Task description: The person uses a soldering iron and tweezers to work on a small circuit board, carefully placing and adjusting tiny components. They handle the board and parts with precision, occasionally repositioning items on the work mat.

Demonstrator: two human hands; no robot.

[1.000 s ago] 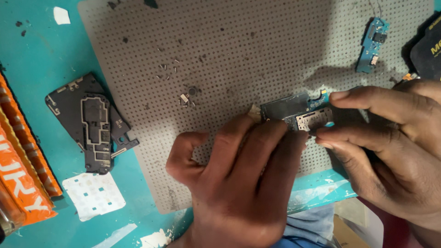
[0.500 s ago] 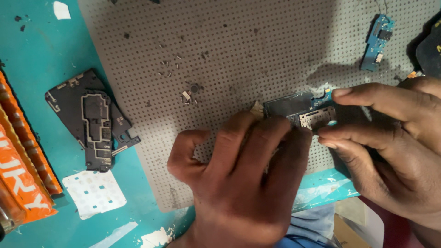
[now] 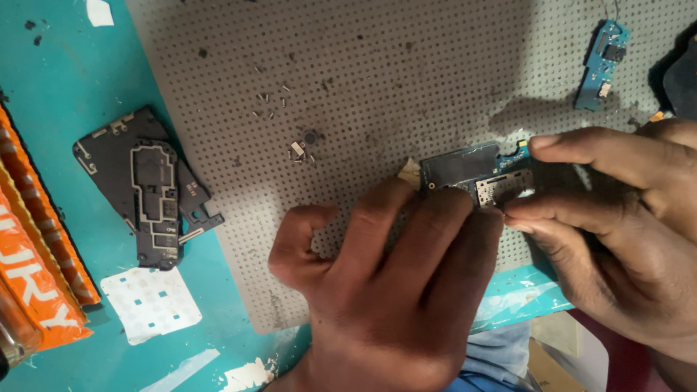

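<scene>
Head view looks straight down on a grey perforated work mat laid over a teal bench top. Near the middle right of the mat lies a phone circuit board, dark with a blue edge and a metal shield can. The left hand lies palm down on the mat, its fingertips pressing on the near edge of the board, with the thumb spread out to the left. The right hand comes in from the right; its thumb and forefinger are pinched together on the board's right end, one above and one below the shield can.

Farther left on the mat, well apart from the hands, sit a few loose screws and a small dark round part. At the far right of the mat lies a small blue sub-board. On the bench top to the left lies a black phone inner frame, and nearer than that a white adhesive sheet. An orange and black object runs along the left edge.
</scene>
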